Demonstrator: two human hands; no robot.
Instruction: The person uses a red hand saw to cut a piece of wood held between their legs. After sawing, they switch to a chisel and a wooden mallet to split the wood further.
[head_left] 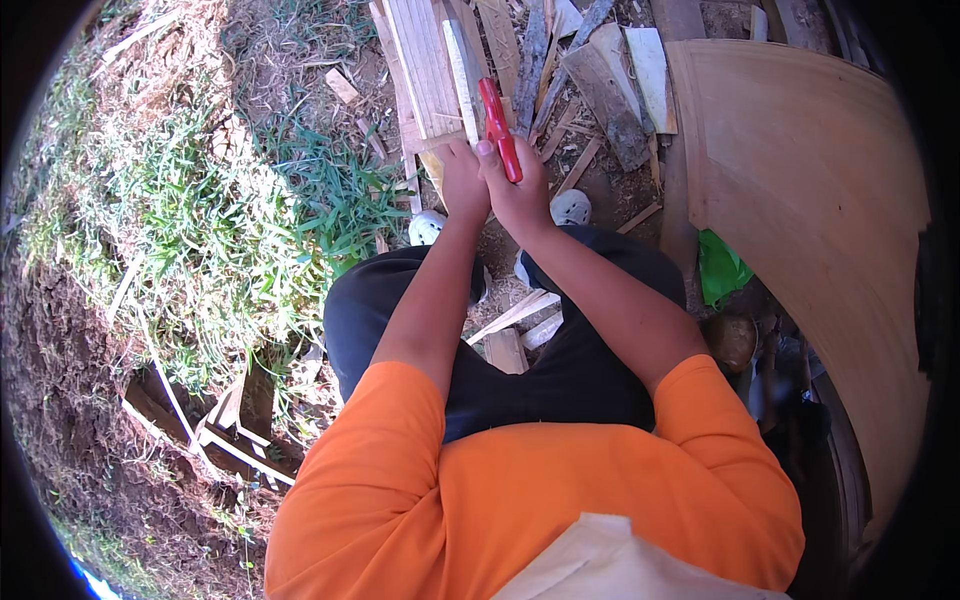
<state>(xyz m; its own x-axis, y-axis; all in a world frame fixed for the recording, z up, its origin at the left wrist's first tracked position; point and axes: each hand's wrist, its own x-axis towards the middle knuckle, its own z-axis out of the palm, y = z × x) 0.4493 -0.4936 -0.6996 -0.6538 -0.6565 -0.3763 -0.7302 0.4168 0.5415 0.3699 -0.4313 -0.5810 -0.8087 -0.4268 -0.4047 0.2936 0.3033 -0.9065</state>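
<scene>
My right hand (522,190) is closed round a slim red tool (497,130) with a bulge at its middle; its working end cannot be made out. Close beside it, my left hand (464,185) is curled at the lower end of a narrow pale wooden strip (461,75). The strip points away from me over a wider wooden board (420,70). Both hands almost touch, held out in front of my knees. A yellowish piece of wood (433,172) shows beside the left hand.
Rough wood offcuts (608,105) lie on the ground ahead to the right. A large curved wooden sheet (800,150) stands on the right, with a green plastic piece (722,268) by its edge. Grass (210,220) and scattered splinters spread on the left. Wood scraps (506,350) lie between my legs.
</scene>
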